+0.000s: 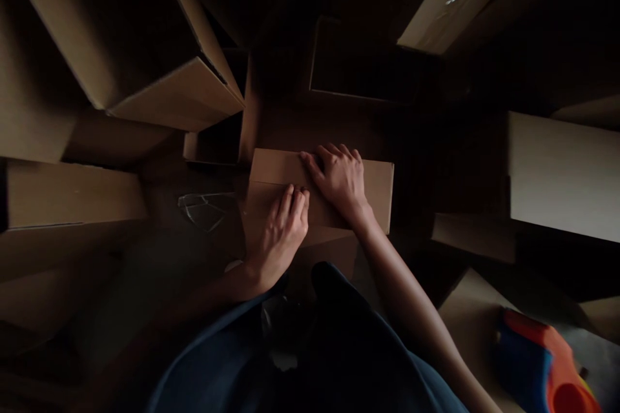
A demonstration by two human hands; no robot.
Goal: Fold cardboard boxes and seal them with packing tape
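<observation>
A closed cardboard box lies in front of me, close to my knees, with a flap seam running along its top. On the near left part of that top rests my left hand, its fingers stretched forward and lying close together near the seam. My right hand lies palm down farther back, the fingers reaching to the box's far edge and the thumb pointing left. Both hands press or rest flat on the cardboard and hold nothing that I can see.
Large open cartons crowd the upper left. A pale carton stands at right, and a taped one at upper right. Crumpled clear strip lies left of the box. An orange and blue object sits at lower right.
</observation>
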